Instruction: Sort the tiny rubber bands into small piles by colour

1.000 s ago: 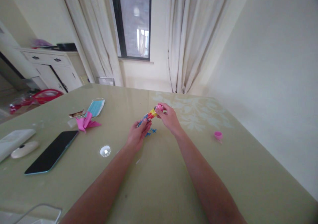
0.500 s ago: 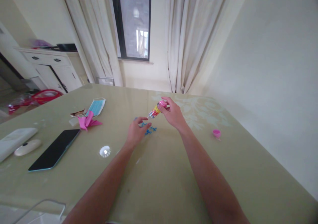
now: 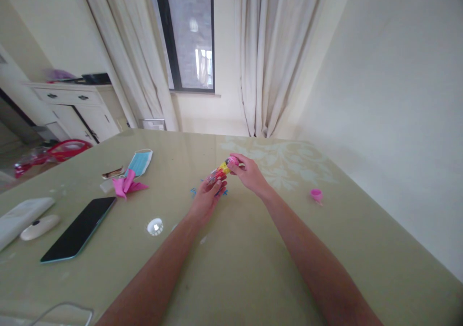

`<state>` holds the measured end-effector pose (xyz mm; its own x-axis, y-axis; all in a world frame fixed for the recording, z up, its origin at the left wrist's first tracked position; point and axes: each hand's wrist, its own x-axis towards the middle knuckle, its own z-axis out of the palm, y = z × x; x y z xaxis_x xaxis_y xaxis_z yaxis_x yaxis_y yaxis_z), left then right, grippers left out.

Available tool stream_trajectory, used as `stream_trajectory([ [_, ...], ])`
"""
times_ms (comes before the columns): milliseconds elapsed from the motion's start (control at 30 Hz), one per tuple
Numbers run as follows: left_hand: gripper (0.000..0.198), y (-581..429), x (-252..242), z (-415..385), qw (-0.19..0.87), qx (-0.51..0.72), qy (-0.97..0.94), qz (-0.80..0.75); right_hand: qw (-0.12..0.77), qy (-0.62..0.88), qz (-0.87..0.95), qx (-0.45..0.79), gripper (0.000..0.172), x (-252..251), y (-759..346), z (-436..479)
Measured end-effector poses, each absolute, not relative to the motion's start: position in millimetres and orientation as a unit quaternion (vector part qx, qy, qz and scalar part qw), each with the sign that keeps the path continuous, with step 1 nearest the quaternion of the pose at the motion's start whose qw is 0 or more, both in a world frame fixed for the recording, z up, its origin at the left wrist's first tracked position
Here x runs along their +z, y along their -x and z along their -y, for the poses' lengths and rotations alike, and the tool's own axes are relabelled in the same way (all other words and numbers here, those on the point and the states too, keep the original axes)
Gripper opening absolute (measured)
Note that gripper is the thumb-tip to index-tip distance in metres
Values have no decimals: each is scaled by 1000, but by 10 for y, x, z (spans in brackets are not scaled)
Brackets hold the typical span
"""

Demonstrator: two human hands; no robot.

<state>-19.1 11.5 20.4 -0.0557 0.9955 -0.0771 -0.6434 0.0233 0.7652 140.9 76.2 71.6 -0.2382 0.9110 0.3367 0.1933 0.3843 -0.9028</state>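
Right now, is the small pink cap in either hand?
No: the small pink cap lies on the table, apart from the right hand, which grips the colourful tube.

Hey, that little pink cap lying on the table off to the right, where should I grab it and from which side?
Probably pinch the pink cap across its round rim, coming down from above. It sits alone on the table, small and low, with nothing beside it, so a fingertip grip on opposite sides fits.

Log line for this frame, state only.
left grip: holds lower end of multicoloured tube | right grip: pinches its pink top | blue pieces: on table beside left grip | pink cap: apart, right
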Motion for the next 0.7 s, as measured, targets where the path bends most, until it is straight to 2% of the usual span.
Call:
stream_trajectory([
  [300,23,197,221,-125,593,651,-248,-404,454,415,693,376,48,613,-1383,-838],
  [700,26,203,256,-110,608,676,-167,-382,469,418,699,340,43,720,-1444,-788],
])
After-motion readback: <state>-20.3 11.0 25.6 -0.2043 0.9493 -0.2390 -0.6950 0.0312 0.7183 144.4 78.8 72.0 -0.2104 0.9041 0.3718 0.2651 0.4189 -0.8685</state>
